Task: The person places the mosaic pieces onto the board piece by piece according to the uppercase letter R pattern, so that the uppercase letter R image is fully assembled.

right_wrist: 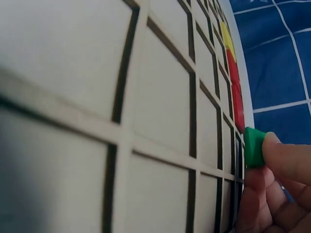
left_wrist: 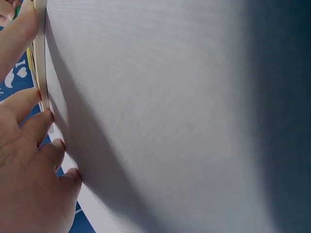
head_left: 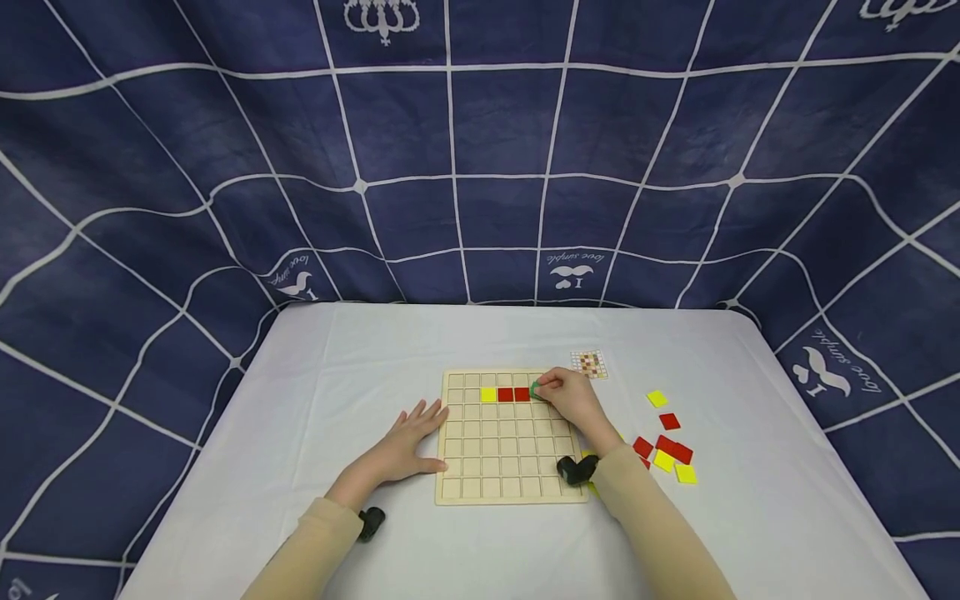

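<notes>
A light wooden grid board (head_left: 498, 446) lies on the white table. In its second row from the far edge sit a yellow tile (head_left: 488, 395) and two red tiles (head_left: 513, 395) side by side. My right hand (head_left: 573, 398) pinches a green tile (right_wrist: 254, 148) between thumb and fingers, right beside the second red tile, at the board's surface. At the board's left edge (left_wrist: 42, 58) rests my left hand (head_left: 405, 442), fingers spread, with fingertips and thumb touching the edge.
Right of the board lie loose red tiles (head_left: 670, 422) and yellow tiles (head_left: 686, 473), some partly hidden by the right arm. A small pattern card (head_left: 589, 363) lies beyond the board's far right corner. A dark blue checked curtain (head_left: 495, 125) surrounds the table.
</notes>
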Tool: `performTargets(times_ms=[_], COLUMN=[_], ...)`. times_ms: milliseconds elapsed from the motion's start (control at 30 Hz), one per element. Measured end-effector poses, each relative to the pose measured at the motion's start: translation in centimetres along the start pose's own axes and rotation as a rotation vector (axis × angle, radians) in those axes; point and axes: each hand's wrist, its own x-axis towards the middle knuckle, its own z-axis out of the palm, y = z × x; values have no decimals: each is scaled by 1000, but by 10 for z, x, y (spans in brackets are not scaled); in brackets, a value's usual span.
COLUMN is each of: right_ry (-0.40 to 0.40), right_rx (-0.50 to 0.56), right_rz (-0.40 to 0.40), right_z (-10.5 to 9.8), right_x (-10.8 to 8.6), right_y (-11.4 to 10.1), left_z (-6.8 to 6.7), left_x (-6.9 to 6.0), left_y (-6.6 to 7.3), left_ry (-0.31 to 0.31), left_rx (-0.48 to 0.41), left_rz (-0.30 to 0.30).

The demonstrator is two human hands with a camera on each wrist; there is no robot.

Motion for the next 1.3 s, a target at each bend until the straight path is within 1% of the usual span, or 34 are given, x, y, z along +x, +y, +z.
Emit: performTargets(times_ms=[133,300,567,767,900,1067,1200,1300], right_ry=[-11,-3,2,2,0,-7,-27,-40], right_rx=[-60,-101,-127,-144,-89,-17,17,8], right_rz=[-2,-18,-23,-54,-27,4,36,50], right_z=[2,1,3,2,-8,-29,-48,-61], right_x=[0,2,2,1,-2,-7,-15,-24], right_y=[1,1,-2,-3,-2,2,13,24], left_z=[1,1,0,0,0,0,0,0], left_x=[0,1,1,1,2,2,2,2], left_y=[0,1,1,1,0,0,0,0], left_ry=[-6,-1,0,-3,-8,-6,-8,-9], left_rx=[-1,0,-2,-1,0,3,6,2], left_rz=[-4,-6,-7,-1,1,-2,0,0])
